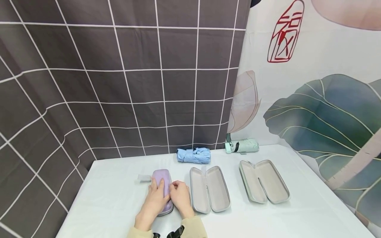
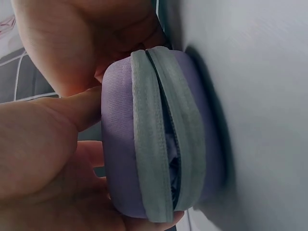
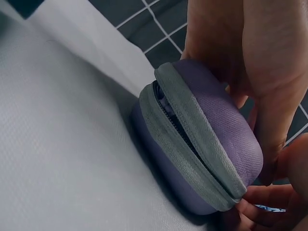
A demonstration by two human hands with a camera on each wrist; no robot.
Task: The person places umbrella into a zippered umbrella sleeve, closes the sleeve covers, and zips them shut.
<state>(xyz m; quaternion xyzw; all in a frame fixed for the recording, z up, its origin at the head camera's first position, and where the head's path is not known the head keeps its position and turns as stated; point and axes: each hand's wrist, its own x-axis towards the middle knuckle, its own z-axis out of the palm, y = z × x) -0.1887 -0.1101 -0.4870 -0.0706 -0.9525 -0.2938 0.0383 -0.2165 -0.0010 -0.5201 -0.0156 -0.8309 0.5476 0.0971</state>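
A purple zip case [image 1: 161, 174] with a grey zipper band [image 2: 149, 139] lies on the table, closed over except for a gap at its near end. Something bluish-purple and crumpled [image 2: 173, 154] shows through that gap. My left hand [image 1: 155, 198] grips the case, fingers over its top and left side, thumb across toward the right. At the right edge, my right hand [image 1: 180, 195] pinches the zipper with thumb and fingers; its pull is hidden. In the right wrist view the right fingertips [image 3: 255, 211] meet the zipper's corner.
Just right lies an open grey-lined case [image 1: 216, 190], and farther right another open case [image 1: 272, 185]. A folded blue umbrella [image 1: 193, 155] and a mint-green folded umbrella [image 1: 245, 145] lie along the white table's [image 1: 113, 195] back edge. Patterned cloths hang behind.
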